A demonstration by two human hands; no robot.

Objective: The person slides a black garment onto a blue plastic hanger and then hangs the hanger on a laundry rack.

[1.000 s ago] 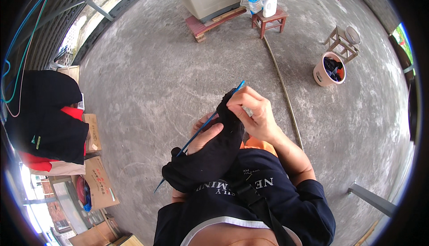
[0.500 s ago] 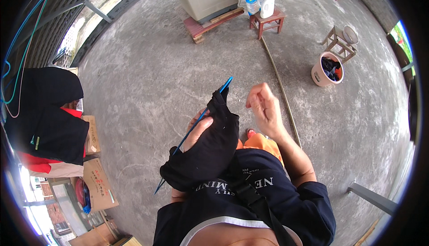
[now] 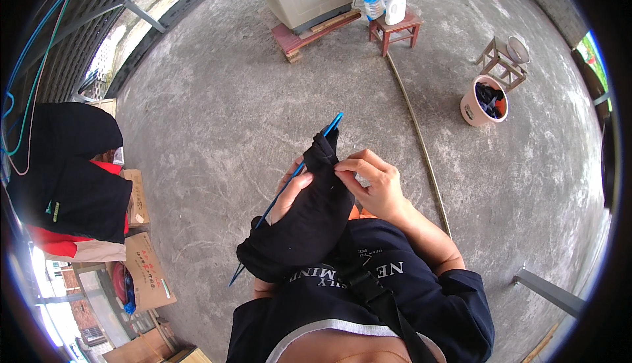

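A black garment [image 3: 306, 234] hangs bunched over a blue clothes hanger [image 3: 336, 123] in front of my body. The hanger slants, one tip pointing up and away, the other low at the left. My left hand [image 3: 289, 195] is closed around the hanger and the cloth, its thumb on top and several fingers behind. With thumb and forefinger together, my right hand [image 3: 376, 182] pinches the right edge of the garment near the hanger's upper end. Folds of cloth hide much of the hanger.
A pink bucket [image 3: 471, 109] of dark clothes stands at the right by a wooden stool [image 3: 503, 66]. Ahead, a red stool [image 3: 398, 30] bears a white bottle [image 3: 395, 7]. Black clothes [image 3: 85, 192] hang at the left above cardboard boxes [image 3: 148, 271]. A long thin pole [image 3: 415, 119] lies on the concrete.
My right hand has moved left from beside the garment and now pinches its edge. The left hand, hanger and garment have stayed nearly still.
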